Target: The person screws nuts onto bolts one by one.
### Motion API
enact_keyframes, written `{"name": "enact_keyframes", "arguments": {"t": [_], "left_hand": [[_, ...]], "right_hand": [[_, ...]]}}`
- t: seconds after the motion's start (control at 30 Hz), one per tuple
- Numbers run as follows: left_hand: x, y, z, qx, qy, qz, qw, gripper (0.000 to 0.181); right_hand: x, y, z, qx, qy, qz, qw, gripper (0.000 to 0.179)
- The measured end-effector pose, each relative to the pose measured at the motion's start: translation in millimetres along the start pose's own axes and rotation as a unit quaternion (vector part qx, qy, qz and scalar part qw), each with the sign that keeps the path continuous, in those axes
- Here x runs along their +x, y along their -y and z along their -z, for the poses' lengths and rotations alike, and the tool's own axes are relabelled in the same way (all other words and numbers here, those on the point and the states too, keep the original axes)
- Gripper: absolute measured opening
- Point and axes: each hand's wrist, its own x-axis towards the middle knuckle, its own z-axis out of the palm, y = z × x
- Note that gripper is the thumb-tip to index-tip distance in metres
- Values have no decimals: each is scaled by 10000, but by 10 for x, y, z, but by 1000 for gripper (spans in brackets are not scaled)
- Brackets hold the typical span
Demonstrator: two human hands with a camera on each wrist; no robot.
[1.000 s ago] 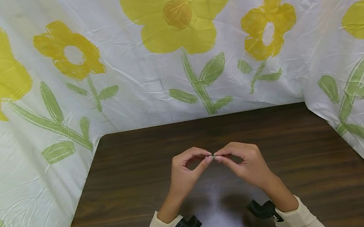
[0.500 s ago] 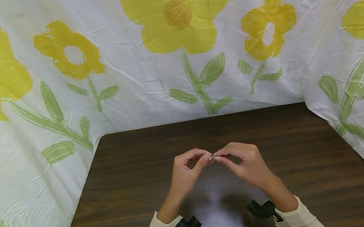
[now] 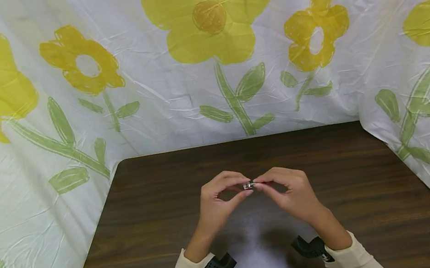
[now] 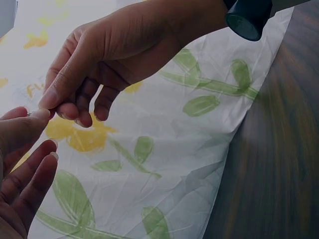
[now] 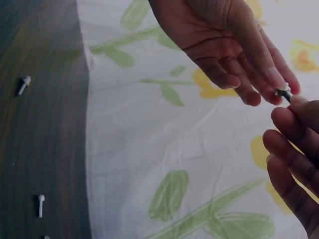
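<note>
A small silver metal bolt (image 3: pixel 249 186) is held sideways above the table between both hands. My right hand (image 3: pixel 285 188) pinches its right end between thumb and forefinger. The thumb and forefinger of my left hand (image 3: pixel 218 198) are curled round its left end, one on each side. In the right wrist view, the bolt (image 5: pixel 284 93) shows as a short dark and silver piece between the fingertips; its ends are partly hidden. The other fingers of the left hand (image 5: pixel 227 47) are loosely bent.
On the dark wooden table (image 3: pixel 163 234) in the right wrist view lie a loose bolt (image 5: pixel 23 85) and another bolt (image 5: pixel 40 205), with part of a further piece at the lower edge. A white cloth (image 3: pixel 147 130) with yellow flowers surrounds the table's back and sides.
My left thumb and forefinger have moved apart, and more of the bolt's left end shows between them. The right hand has kept its place and its pinch.
</note>
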Motion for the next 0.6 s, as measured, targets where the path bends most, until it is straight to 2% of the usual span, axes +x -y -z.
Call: {"name": "enact_keyframes", "arguments": {"t": [0.1,0.17,0.37,0.5,0.6], "left_hand": [[-9,7,1,79,14,-48,10000,32],[-10,2,0,104,-4,-33,9999,31],[8,-39,-11,117,-57,76,9999,31],[59,-158,-28,160,-93,187,9997,27],[99,-265,-42,158,-117,402,9990,22]], "right_hand": [[5,7,-1,39,-5,21,10000,18],[9,12,1,61,-1,34,10000,26],[15,23,1,121,-17,60,9999,19],[19,28,-2,135,-33,71,9999,9],[23,31,-5,107,-55,78,9999,13]]}}
